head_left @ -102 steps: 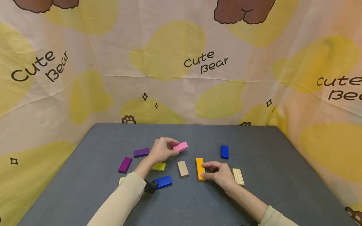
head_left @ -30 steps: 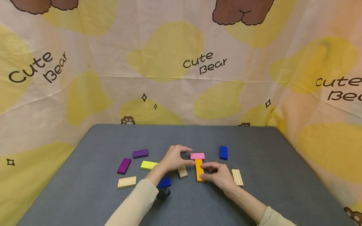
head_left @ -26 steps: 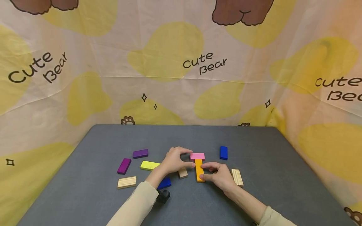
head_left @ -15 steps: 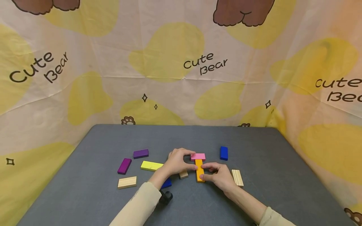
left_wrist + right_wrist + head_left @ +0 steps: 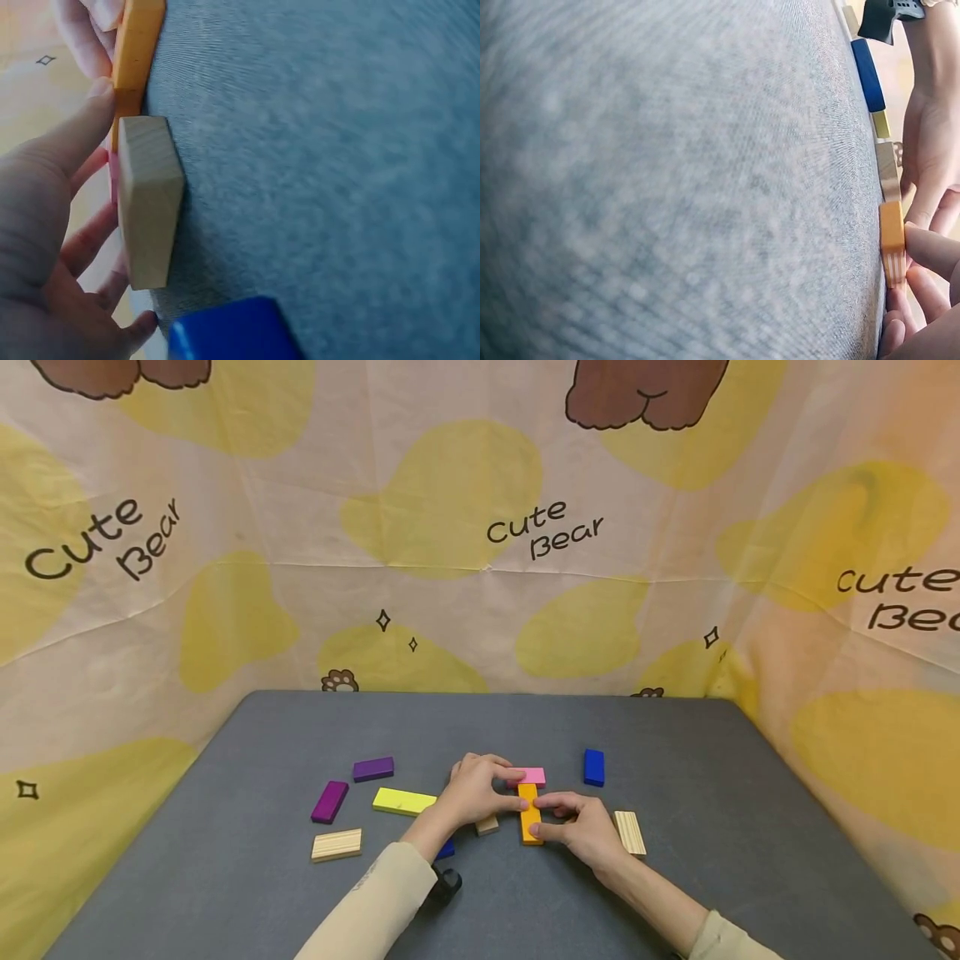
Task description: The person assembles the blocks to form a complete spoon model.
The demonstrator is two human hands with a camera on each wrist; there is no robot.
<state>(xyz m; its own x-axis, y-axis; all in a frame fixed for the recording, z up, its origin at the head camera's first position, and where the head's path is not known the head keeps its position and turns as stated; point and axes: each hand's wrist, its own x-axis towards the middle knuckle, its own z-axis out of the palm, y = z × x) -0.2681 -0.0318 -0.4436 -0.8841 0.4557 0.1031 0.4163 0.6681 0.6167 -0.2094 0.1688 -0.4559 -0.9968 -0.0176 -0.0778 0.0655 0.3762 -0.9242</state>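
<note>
A pink wooden block [image 5: 536,776] lies crosswise at the far end of an upright-running orange block [image 5: 530,820], forming a T shape. My right hand [image 5: 588,835] holds the orange block with index finger and thumb along its right side. My left hand [image 5: 472,789] is spread over both blocks: its index finger reaches the pink one, and its thumb tip overlaps the orange one's upper left. A plain wooden block [image 5: 150,202] stands out below the left hand in the left wrist view; from the head it is partly hidden, as is a blue block [image 5: 446,850].
On the grey table [image 5: 675,735], left of the hands, lie a yellow-green block [image 5: 401,801], a violet block [image 5: 373,768], a magenta block [image 5: 330,802] and a striped wooden block [image 5: 337,844]. To the right are another blue block [image 5: 594,767] and a striped block [image 5: 630,832].
My left hand carried the pink block right and set it at the orange block's far end. Since then its fingers have shifted slightly right over both. My right hand has stayed put.
</note>
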